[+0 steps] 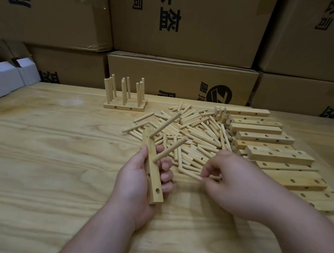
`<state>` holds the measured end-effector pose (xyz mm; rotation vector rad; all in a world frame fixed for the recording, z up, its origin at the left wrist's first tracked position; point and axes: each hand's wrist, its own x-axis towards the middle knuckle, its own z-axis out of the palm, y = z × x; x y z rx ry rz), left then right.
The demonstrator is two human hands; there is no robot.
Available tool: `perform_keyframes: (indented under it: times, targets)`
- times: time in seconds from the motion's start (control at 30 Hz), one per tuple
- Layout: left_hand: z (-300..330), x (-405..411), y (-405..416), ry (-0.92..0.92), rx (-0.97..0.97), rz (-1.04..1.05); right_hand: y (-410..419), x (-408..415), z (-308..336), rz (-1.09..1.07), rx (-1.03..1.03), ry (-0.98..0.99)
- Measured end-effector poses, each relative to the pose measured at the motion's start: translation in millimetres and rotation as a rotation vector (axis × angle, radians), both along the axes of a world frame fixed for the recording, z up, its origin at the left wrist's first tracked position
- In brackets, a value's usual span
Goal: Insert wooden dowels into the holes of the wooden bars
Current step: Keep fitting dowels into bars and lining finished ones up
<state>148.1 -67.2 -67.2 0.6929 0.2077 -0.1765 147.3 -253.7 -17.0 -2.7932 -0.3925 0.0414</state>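
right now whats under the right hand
The right hand pinches a loose dowel at the near edge of the dowel pile. The palm covers the table beneath it, so anything there is hidden.

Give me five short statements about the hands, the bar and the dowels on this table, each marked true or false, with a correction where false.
1. The left hand grips a wooden bar with two dowels already in it. True.
2. The right hand is empty and flat on the table. False: it pinches a loose dowel at the near edge of the pile.
3. The held bar has an open hole near its lower end. True.
4. The finished bars with upright dowels stand at the right, beside the stacked bars. False: they stand at the far left of the dowel pile.
5. The unfilled bars lie right of the dowel pile. True.
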Motion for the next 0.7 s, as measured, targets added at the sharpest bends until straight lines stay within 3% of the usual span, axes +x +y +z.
perform_keyframes:
  times: [0.17, 0.7]
  targets:
    - [-2, 2, 1, 0.005, -0.022, 0.007, 7, -14, 19, 0.124, 0.221, 0.154]
    - [-1, 2, 1, 0.005, 0.0, 0.018, 12, -16, 13, 0.268, 0.279, 0.124]
